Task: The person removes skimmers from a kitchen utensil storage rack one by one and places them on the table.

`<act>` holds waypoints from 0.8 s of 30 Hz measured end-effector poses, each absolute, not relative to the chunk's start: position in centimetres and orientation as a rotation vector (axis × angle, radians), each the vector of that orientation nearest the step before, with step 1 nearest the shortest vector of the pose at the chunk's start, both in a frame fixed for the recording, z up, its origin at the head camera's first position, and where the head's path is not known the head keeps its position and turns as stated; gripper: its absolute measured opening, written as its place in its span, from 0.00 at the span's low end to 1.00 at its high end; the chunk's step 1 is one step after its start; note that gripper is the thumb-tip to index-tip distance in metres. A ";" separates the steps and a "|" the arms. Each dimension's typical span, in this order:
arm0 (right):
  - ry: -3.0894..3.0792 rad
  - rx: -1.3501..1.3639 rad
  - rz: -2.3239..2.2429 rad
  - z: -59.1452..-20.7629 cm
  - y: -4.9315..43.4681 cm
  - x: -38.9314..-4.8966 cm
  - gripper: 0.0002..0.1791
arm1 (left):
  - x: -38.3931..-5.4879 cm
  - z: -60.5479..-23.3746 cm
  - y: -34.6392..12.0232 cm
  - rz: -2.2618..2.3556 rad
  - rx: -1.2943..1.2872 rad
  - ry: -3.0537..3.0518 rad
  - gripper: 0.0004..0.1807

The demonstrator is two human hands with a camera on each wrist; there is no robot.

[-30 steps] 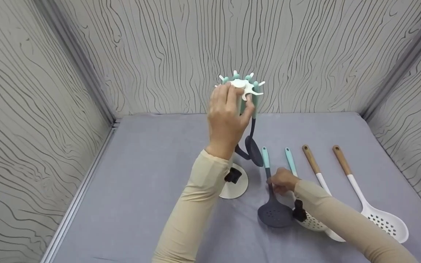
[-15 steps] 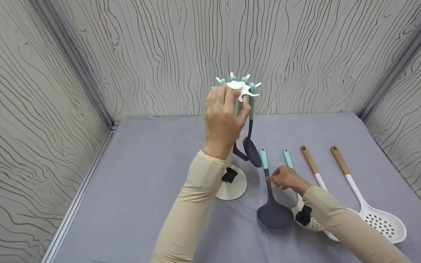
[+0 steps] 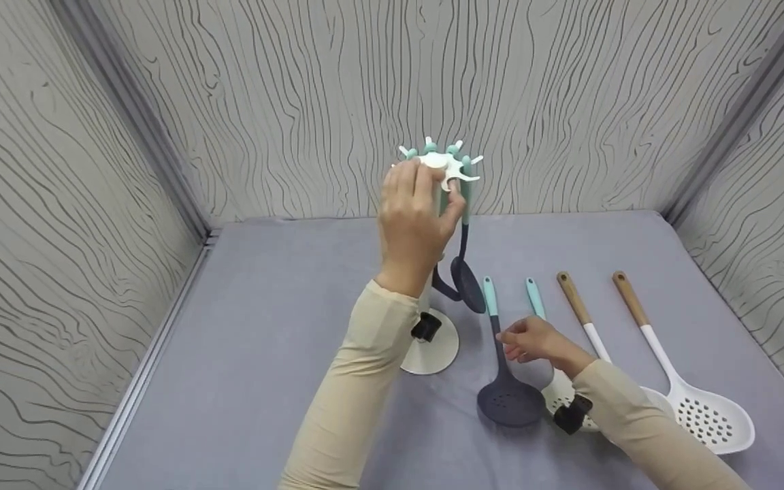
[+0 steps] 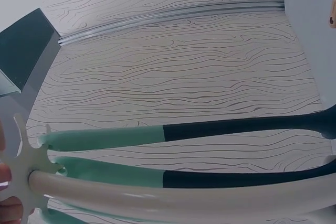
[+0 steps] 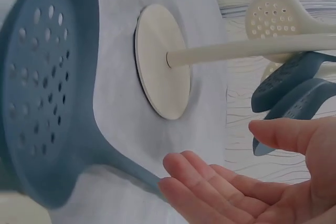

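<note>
**Teal-handled skimmer under the right hand, rack steadied by the left**

Teal-and-grey utensils hang from the white hook crown (image 3: 441,165) of the utensil stand (image 3: 429,349), centre of the head view; the wrist views show at least two in place. The left hand (image 3: 416,224) grips the top of the stand, fingers curled round the crown.

Judged from the layout: part hung, four tools not yet hung. These lie in a row on the grey surface (image 3: 263,354), lower right: the dark skimmer (image 3: 506,398), a teal-handled white skimmer (image 3: 540,309), and two wood-handled white tools (image 3: 579,303).

The right hand (image 3: 531,340) sits over the dark skimmer's handle, mid-shaft. In the right wrist view its fingers (image 5: 210,182) are spread and relaxed, palm up, fingertips at the handle; no grasp closed.
</note>
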State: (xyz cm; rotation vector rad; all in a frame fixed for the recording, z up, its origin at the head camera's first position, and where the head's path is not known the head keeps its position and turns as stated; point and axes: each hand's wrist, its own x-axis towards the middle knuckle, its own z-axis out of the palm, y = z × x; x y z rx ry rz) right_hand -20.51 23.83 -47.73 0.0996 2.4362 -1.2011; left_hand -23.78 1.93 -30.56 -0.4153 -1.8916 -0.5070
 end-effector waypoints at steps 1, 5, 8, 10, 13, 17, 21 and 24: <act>2.433 0.089 -1.203 -47.7 23.8 -20.4 0.21 | -23.8 -30.6 1.9 -0.507 -0.414 -1.890 0.06; 2.434 0.064 -1.233 -47.7 23.5 -20.1 0.20 | -23.7 -30.5 2.0 -0.516 -0.409 -1.889 0.06; 2.445 0.030 -1.272 -47.4 23.2 -19.9 0.20 | -23.8 -30.5 2.0 -0.524 -0.402 -1.893 0.07; 2.455 0.011 -1.308 -47.1 23.1 -19.7 0.20 | -23.8 -30.6 2.0 -0.530 -0.397 -1.893 0.07; 2.473 -0.014 -1.358 -46.7 22.9 -19.3 0.21 | -23.7 -30.6 2.1 -0.538 -0.395 -1.898 0.07; 2.473 -0.043 -1.419 -46.2 22.7 -18.8 0.22 | -23.7 -30.6 2.1 -0.543 -0.395 -1.906 0.07; 2.437 -0.084 -1.491 -45.7 22.4 -18.4 0.23 | -23.8 -30.6 2.2 -0.542 -0.394 -1.891 0.06; 2.416 -0.103 -1.529 -45.5 22.1 -18.2 0.24 | -23.9 -30.7 2.2 -0.540 -0.395 -1.875 0.06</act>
